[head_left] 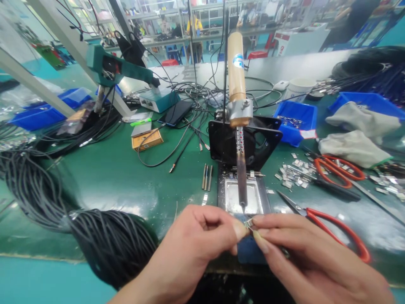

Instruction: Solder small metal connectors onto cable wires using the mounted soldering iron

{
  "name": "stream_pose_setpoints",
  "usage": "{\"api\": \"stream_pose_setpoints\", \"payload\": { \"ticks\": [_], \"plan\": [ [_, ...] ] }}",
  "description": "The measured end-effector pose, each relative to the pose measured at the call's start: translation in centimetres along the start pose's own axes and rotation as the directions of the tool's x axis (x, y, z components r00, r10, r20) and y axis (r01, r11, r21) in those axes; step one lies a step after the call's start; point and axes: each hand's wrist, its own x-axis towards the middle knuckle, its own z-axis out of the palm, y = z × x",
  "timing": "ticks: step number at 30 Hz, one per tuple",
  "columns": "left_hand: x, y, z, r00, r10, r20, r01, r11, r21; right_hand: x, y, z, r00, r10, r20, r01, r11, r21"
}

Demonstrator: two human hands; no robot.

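Observation:
My left hand [202, 240] pinches a small silvery metal connector [249, 223] between thumb and forefinger. From the other side, the fingertips of my right hand [303, 249] close on the same piece, and the fingers cover much of it. Just above it points the tip of a soldering iron [242, 177], which hangs upright with its wooden handle at the top. Behind the fingertips lies a shallow metal tray [232, 200]. A blue pad [251, 252] shows beneath my hands. Whether a wire runs into the connector I cannot tell.
A black fan [218, 141] stands behind the iron. To the right lie red-handled scissors [338, 232], another red-handled pair [335, 169], loose metal pieces [292, 173] and a blue bin [295, 118]. Coiled black cable [110, 236] fills the left front; a green glue gun [126, 69] stands behind.

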Motion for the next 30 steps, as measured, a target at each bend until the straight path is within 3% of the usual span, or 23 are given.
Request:
{"api": "stream_pose_setpoints", "payload": {
  "ticks": [4,30],
  "plan": [
    [0.00,0.17,-0.03,1.000,-0.005,0.002,0.005,1.000,-0.004,0.40,0.24,-0.15,0.995,-0.100,0.021,0.101,0.994,-0.046],
    [0.19,0.47,0.08,0.999,0.009,-0.039,-0.007,0.998,0.065,0.72,0.21,0.14,0.996,-0.071,0.052,0.073,0.997,-0.032]
  ]
}}
